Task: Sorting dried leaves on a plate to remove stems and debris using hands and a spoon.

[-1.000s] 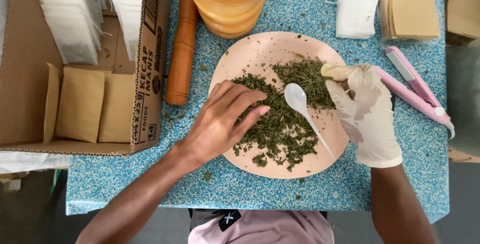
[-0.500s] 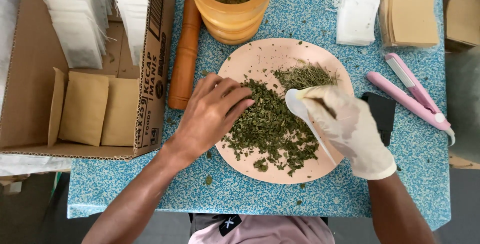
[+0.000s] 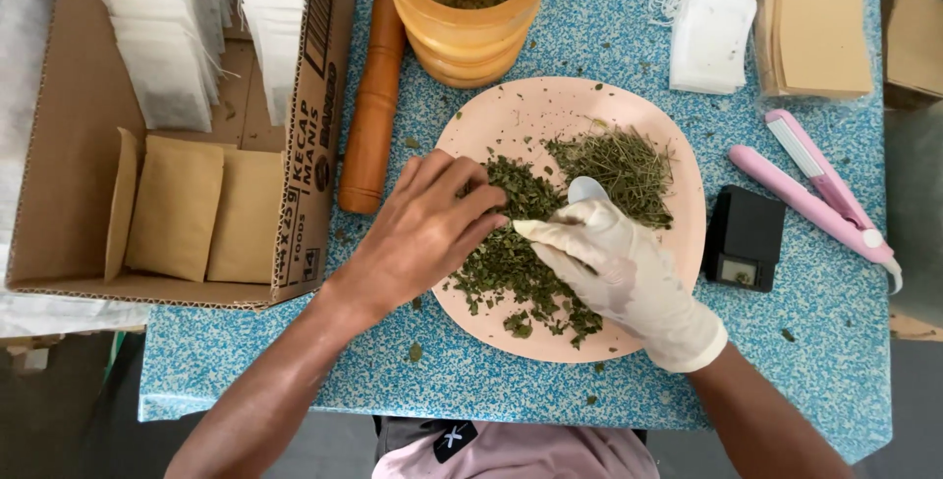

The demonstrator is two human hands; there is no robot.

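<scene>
Blue speckled tabletop (image 3: 609, 47) fills your view, with a pink round plate (image 3: 511, 120) at its middle carrying two heaps of dried green herbs (image 3: 521, 263). Your left hand (image 3: 422, 228), bare, reaches in from the lower left with the forearm slanting across the table edge; its palm faces down, fingers curled and their tips pressed into the darker, leafier heap. Whether those fingertips pinch any leaves you cannot tell. Your right hand (image 3: 629, 278), in a pale glove, comes in from the lower right and lies over the plate's middle, its fingers closed around a white spoon (image 3: 586, 189) whose bowl shows just above the knuckles, at the edge of the finer, twiggy heap. The two hands nearly meet at the fingertips.

A wooden pestle (image 3: 373, 106) lies just left of the plate, an orange mortar (image 3: 471, 17) stands above it, and a small black scale (image 3: 744, 235) sits to the right, beside a pink sealing tool (image 3: 815, 194). A cardboard box (image 3: 324, 96) of paper sachets sits at the left.
</scene>
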